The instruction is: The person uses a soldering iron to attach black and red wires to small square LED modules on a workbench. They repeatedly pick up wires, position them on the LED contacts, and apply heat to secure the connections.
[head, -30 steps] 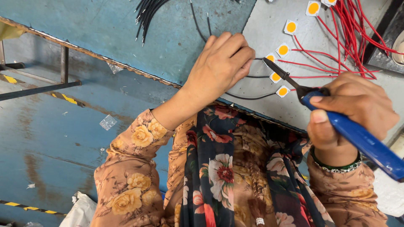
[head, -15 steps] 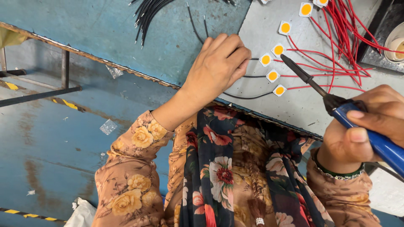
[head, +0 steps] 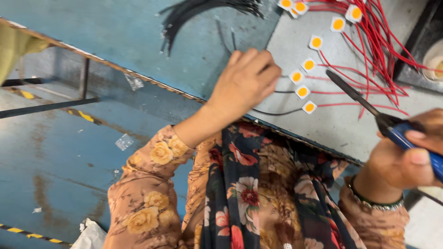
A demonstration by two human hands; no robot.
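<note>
My right hand (head: 406, 157) grips a blue-handled soldering iron (head: 369, 113) whose dark tip points up-left toward a row of small white square chips with yellow centres (head: 302, 91). Red wires (head: 374, 41) run from these chips to the upper right. My left hand (head: 244, 83) rests knuckles-up on the bench just left of the chips, fingers curled down over thin black wires (head: 272, 110); what it pinches is hidden.
A bundle of black wires (head: 203, 11) lies on the blue bench top (head: 138, 27) at the back. The chips lie on a grey sheet (head: 332, 124). A dark tray (head: 424, 46) stands at the right edge. The blue floor (head: 55, 152) shows below.
My right hand has pulled the soldering iron down and to the right, away from the chips. The left hand stays in place by the chips. The view has shifted a little.
</note>
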